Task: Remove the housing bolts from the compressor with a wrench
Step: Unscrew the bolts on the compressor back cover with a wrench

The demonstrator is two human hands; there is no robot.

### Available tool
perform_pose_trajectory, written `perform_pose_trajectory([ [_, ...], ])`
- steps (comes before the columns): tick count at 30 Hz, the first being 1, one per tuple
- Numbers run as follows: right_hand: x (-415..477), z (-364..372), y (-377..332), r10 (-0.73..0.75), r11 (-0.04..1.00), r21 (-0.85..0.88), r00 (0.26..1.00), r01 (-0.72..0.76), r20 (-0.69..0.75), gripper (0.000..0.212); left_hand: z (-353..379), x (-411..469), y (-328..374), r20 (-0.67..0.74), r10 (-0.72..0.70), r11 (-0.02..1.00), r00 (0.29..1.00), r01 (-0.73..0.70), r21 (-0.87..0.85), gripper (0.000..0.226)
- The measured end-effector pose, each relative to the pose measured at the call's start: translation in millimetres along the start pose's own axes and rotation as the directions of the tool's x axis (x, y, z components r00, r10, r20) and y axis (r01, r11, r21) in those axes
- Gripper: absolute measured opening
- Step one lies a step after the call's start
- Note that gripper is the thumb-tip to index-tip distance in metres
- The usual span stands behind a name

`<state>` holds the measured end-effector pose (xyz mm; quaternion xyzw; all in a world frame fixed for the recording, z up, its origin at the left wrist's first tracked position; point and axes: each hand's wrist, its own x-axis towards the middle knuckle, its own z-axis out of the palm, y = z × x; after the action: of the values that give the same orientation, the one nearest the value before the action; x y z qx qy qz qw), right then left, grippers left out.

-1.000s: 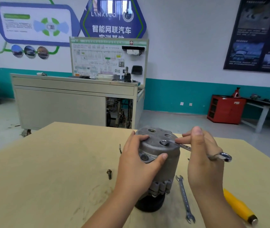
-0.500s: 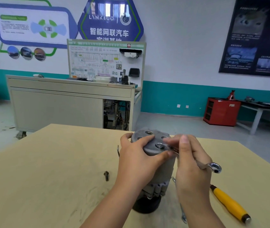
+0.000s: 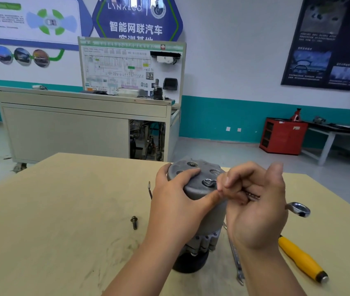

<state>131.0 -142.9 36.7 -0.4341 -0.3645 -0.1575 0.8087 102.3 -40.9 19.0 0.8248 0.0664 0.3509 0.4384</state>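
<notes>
Compressor [image 3: 199,189] stands upright on the tan counter [image 3: 63,210], near its middle. Left hand [image 3: 176,201] clamps the grey housing top, fingers wrapped over it, thumb on the side. Right hand [image 3: 255,206] has its fingers closed around a wrench [image 3: 298,209]; the open end sits on a bolt [image 3: 207,182] on top of the housing, the ring end sticks out right. Loose bolt [image 3: 134,222] lies left of the compressor. Second wrench [image 3: 237,259] and a yellow-handled tool [image 3: 302,258] lie on the right.
</notes>
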Motion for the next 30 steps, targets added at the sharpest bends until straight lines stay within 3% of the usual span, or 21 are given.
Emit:
perform_pose_trajectory([
  [2,1.0,-2.5,1.2,0.0,1.0,0.011,1.0,0.0,0.008,0.056,-0.4,-1.1,2.4,0.007,0.01,1.0,1.0,-0.01,0.023,0.08],
  [7,4.8,-5.0,3.1,-0.02,0.994,0.107,1.0,0.018,0.013,0.049,-1.4,-1.0,6.3,0.035,0.004,1.0,0.999,-0.005,0.022,0.063],
  [19,9.2,-7.1,2.1,-0.012,0.964,0.266,0.999,0.003,0.032,0.052,2.6,-3.1,12.4,-0.022,-0.006,0.999,1.0,0.008,0.05,0.061],
  [27,11.5,-8.9,0.9,-0.002,0.968,0.25,0.998,-0.013,0.062,0.053,5.0,-1.8,12.2,-0.036,-0.025,0.998,0.999,0.027,0.048,0.06],
  [30,9.6,-9.2,-2.2,-0.014,0.987,0.162,0.993,-0.006,0.119,0.052,0.5,-1.4,12.6,0.007,-0.029,0.999,1.0,0.028,0.028,0.059],
])
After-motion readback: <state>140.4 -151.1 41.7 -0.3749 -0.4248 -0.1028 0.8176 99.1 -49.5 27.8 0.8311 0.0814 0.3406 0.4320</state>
